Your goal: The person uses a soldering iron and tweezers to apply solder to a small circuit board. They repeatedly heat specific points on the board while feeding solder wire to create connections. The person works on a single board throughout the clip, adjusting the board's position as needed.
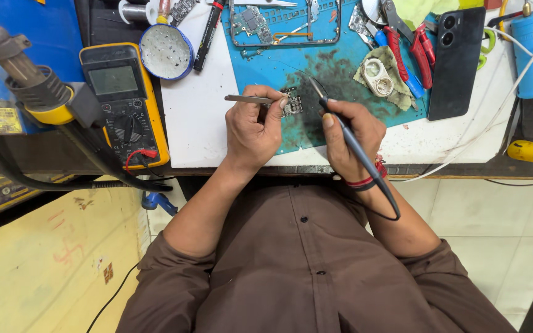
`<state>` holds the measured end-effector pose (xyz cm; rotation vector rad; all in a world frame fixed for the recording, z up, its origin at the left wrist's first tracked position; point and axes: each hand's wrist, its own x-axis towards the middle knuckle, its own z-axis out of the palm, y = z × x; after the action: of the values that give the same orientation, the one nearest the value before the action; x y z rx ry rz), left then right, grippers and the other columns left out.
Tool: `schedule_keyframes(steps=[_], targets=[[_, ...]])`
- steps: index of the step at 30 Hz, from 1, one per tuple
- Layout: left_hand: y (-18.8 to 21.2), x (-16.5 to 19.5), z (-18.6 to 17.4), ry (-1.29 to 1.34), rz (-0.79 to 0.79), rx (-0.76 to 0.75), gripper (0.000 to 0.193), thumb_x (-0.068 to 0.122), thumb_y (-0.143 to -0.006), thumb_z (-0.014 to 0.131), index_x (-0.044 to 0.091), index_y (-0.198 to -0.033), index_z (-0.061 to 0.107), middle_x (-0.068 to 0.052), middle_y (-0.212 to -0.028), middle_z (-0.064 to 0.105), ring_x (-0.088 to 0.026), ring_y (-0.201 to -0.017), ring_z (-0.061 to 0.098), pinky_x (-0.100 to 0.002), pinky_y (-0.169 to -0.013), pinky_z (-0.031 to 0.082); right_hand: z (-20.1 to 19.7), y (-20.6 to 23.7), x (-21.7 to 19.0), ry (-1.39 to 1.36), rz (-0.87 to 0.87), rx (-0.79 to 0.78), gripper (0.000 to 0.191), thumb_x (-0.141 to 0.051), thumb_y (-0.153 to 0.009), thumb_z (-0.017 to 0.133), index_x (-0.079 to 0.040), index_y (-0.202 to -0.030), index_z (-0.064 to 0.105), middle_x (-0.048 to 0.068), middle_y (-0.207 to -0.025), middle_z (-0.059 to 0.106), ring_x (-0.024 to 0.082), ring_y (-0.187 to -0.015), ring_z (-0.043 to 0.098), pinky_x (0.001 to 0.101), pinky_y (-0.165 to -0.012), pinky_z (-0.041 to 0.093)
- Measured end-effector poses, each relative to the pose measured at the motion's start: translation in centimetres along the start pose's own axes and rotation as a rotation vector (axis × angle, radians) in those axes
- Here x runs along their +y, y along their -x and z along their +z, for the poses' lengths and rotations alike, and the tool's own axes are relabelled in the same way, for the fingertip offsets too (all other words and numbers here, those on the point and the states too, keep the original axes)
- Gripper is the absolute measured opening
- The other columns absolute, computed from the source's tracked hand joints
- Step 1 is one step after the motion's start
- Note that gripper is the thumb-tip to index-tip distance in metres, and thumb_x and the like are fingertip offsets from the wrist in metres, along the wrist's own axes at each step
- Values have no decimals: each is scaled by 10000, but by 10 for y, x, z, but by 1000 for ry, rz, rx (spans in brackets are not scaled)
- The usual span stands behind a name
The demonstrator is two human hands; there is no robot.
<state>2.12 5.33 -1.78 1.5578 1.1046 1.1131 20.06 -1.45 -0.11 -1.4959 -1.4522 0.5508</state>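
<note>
Two hands work at the near edge of a blue mat (365,46). Left hand (253,131) is closed around tweezers (248,98), whose tips reach right to a small circuit board (292,102) lying on the mat's dark, stained patch. Right hand (354,137) grips a soldering iron (343,132) like a pen, its tip held just right of the board (whether it touches, I cannot tell). Left of the hands lies a yellow multimeter (124,102), with a hot-air nozzle (16,68) further left. Farther off sit a round tin (165,52), a phone frame (285,23), red pliers (409,52) and a black phone (456,61).
</note>
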Motion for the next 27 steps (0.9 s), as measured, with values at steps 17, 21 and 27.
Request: schedule_keyframes(steps=[17,21,27], targets=[[-1,0,1,-38,55,-22,81,44,-1022,700,54,-1063,631,-50,-906,746,-97,-712,710,-249,-622,542,-7,11,12,-96,140,-58,79,-21,-951,762,10,-993,703,48,-814,697,62,-693,601,229,-634,457],[-1,1,1,-74,30,-26,77,48,-1017,710,54,-1047,639,-46,-881,742,-88,-676,693,-247,-604,531,-8,9,9,-95,121,-71,69,-18,-948,756,10,-990,709,58,-822,699,72,-699,612,234,-641,462],[-1,2,1,-32,45,-11,74,40,-1026,703,52,-1057,636,-44,-862,725,-95,-665,666,-251,-591,511,-6,7,7,-54,130,-58,68,-20,-931,762,7,-963,708,61,-779,688,83,-663,605,240,-618,451]])
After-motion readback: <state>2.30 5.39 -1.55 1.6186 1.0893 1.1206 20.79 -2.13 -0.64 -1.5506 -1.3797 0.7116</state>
